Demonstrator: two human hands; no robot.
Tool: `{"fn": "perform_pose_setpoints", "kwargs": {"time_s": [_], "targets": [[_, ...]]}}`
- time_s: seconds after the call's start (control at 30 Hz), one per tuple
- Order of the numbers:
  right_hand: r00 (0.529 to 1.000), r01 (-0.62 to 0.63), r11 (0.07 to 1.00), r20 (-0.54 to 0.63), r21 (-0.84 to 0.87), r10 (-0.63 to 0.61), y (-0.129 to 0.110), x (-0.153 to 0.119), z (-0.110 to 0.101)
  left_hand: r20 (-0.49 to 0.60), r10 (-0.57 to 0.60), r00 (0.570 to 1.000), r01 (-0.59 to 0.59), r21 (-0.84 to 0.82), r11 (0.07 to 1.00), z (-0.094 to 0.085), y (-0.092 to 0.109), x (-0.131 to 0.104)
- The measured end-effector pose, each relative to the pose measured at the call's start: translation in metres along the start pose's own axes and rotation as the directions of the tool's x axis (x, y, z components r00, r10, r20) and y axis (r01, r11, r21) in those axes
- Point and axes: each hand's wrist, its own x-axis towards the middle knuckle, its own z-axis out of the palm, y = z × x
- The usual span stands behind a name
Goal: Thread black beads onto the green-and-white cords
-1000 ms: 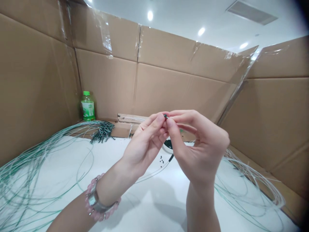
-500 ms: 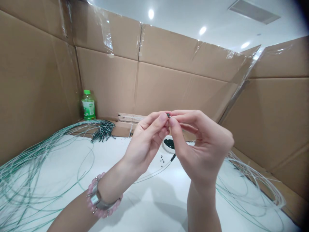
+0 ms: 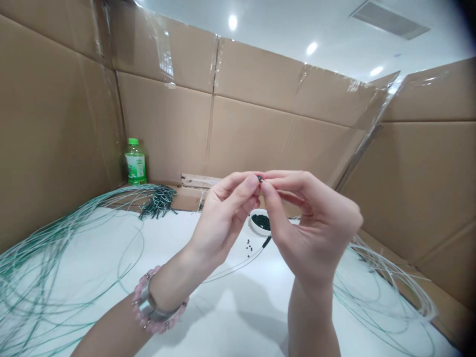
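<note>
My left hand (image 3: 219, 213) is closed in a pinch, thumb and forefinger on a tiny dark green piece (image 3: 260, 178). Fingertip to fingertip with it, my right hand (image 3: 310, 220) pinches a short pale tip, seemingly a thin wire's end, against that piece. The fingers cover most of both. Below the hands, a thin pale wire (image 3: 238, 269) runs over the white table and ends in a row of black bead-like pieces (image 3: 267, 241) beside my right hand. A white bowl (image 3: 254, 229) of such small dark pieces stands behind, partly hidden by my right hand.
Several loose dark pieces (image 3: 249, 248) lie before the bowl. Green and white wires (image 3: 48, 253) spread at left, their dark-tipped ends bunched (image 3: 158, 201) near a green bottle (image 3: 136, 163). More wires (image 3: 397, 277) curve at right. Cardboard walls (image 3: 282, 124) surround the table (image 3: 208, 322).
Both hands stay pinched together in nearly the same place. The view has shifted very slightly; nothing is let go or newly picked up.
</note>
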Motion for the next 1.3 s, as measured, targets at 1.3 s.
{"fn": "perform_pose_setpoints", "kwargs": {"time_s": [1.3], "targets": [[0.992, -0.123, 0.990, 0.028, 0.064, 0.121, 0.002, 0.005, -0.001, 0.103, 0.356, 0.929, -0.349, 0.564, 0.749, -0.023, 0.010, 0.015]]}}
